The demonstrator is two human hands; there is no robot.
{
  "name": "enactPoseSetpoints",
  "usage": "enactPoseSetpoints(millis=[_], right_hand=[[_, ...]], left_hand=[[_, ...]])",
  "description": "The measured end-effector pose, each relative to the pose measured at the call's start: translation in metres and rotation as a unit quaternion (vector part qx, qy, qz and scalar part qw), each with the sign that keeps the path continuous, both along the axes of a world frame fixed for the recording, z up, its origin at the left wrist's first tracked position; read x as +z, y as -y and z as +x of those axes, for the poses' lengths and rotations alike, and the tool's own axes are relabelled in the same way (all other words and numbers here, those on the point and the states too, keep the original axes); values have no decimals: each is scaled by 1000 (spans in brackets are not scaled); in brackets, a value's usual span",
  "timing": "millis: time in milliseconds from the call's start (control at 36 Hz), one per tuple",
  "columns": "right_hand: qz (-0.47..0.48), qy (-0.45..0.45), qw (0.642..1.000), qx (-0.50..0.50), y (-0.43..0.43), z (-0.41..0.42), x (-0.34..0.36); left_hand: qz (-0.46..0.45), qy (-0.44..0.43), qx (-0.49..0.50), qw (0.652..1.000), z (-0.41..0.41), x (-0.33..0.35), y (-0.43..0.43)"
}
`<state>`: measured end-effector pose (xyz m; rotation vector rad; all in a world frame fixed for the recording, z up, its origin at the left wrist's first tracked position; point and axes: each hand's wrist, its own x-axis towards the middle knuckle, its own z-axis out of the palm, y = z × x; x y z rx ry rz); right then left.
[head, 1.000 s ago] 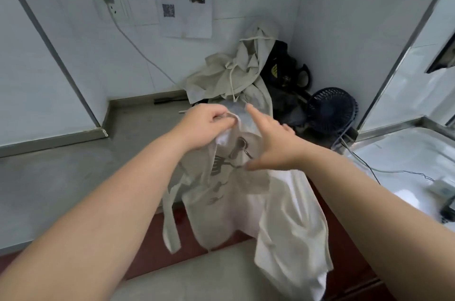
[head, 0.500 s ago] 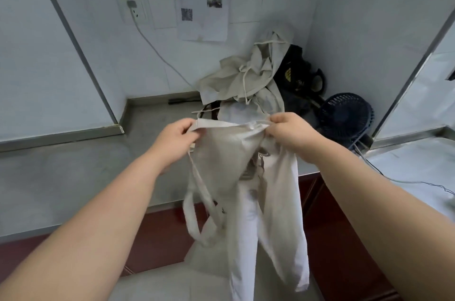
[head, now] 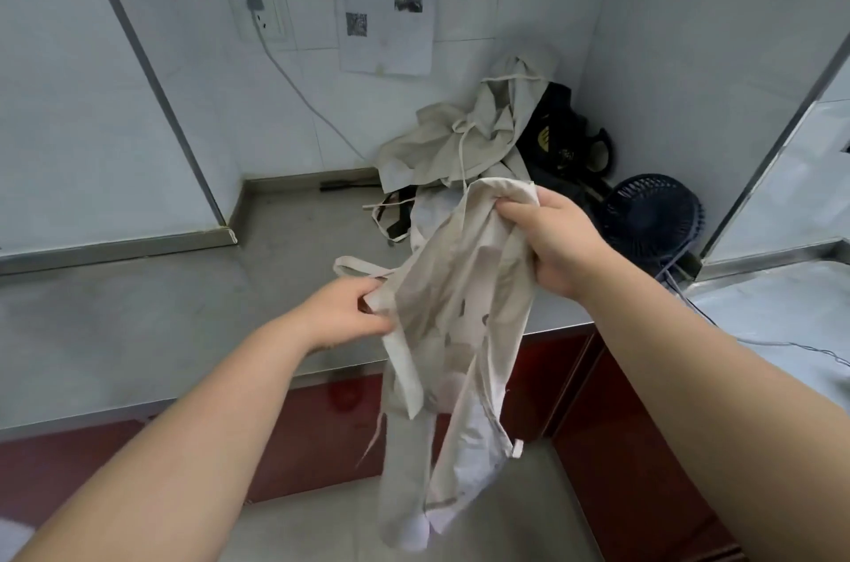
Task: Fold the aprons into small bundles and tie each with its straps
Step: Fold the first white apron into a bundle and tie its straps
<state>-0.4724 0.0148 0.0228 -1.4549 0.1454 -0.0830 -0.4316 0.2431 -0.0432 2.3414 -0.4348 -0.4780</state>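
Observation:
A beige apron with a dark print hangs bunched in the air in front of the steel counter, its lower part dangling toward the floor. My right hand grips its gathered upper edge at the top. Lower and to the left, my left hand pinches the apron's side edge where a strap loops out. A heap of more beige aprons with loose straps lies in the counter's back corner.
A black bag sits behind the heap, and a dark blue fan stands at the right with its cable trailing. A white cord runs from the wall socket down to the counter. Red cabinet fronts lie below.
The hands held the apron's top edge spread level between them. Now my left hand has dropped lower and pinches the side, my right hand stays high, and the apron hangs bunched.

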Motion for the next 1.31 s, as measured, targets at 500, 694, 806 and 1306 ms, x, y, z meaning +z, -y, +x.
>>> enactPoseSetpoints(millis=[500, 694, 806, 1306], right_hand=[[-449, 140, 866, -170, 18, -3, 3], [-565, 22, 823, -53, -2, 6, -12], [-499, 28, 865, -39, -21, 18, 4], [-173, 130, 976, -26, -82, 105, 35]], left_hand=[[-136, 506, 294, 799, 10, 44, 0], [33, 392, 270, 879, 6, 34, -36], [58, 357, 297, 884, 7, 39, -47], [-428, 184, 296, 834, 70, 87, -73]])
